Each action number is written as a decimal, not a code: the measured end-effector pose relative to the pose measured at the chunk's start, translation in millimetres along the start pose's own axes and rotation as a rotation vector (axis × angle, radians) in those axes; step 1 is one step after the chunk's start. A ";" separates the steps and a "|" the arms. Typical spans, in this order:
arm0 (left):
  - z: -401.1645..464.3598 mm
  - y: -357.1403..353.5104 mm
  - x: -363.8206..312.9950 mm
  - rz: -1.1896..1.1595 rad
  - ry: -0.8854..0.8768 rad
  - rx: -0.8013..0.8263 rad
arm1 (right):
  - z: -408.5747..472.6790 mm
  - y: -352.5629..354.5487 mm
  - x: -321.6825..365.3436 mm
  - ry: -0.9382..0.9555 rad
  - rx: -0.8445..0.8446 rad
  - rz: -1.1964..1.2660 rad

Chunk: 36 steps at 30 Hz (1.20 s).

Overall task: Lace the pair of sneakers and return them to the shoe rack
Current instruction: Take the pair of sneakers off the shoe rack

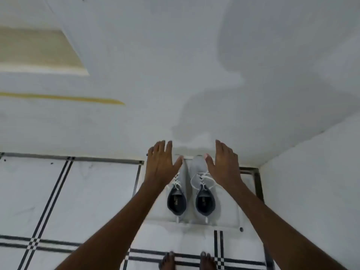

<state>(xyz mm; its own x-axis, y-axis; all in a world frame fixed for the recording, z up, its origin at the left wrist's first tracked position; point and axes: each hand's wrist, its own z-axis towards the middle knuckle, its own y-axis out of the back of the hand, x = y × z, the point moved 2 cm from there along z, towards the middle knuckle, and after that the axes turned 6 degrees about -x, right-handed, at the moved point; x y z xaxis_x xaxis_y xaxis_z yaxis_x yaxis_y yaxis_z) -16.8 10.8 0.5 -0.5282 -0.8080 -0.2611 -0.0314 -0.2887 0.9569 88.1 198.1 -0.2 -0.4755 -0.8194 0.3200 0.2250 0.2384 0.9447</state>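
Note:
Two light grey sneakers with white laces stand side by side on the top shelf of a shoe rack [228, 221], toes toward the wall. The left sneaker [178, 197] and the right sneaker [204, 199] show dark insides and tied laces. My left hand [161, 164] hovers flat above the left sneaker's toe with fingers spread. Over the outer side of the right sneaker, my right hand [224, 164] is also flat and spread. Neither hand holds anything.
The rack has a dark metal frame [260, 184] and stands in a corner between two white walls. The floor is white tile with black stripe lines [48, 193]. My bare feet [187, 262] stand just in front of the rack.

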 end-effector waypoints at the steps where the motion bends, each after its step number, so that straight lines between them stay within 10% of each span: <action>1: -9.2 -26.5 6.4 -0.006 0.033 0.065 | -6.6 -26.6 -9.9 -0.031 0.055 0.010; 11: -111.4 -187.7 50.0 -0.234 0.331 0.554 | -91.6 -178.7 -70.2 -0.488 0.438 0.178; 36: -208.3 -88.4 36.7 -0.371 0.501 0.181 | -191.8 -115.9 -70.8 -0.650 0.345 0.354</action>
<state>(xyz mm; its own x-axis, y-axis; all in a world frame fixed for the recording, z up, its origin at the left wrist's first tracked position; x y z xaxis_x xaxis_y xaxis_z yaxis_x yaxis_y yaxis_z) 143.3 -100.4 -120.1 0.0038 -0.8256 -0.5642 -0.3014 -0.5389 0.7866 258.7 128.5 -146.0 -0.8477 -0.2242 0.4807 0.2303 0.6608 0.7144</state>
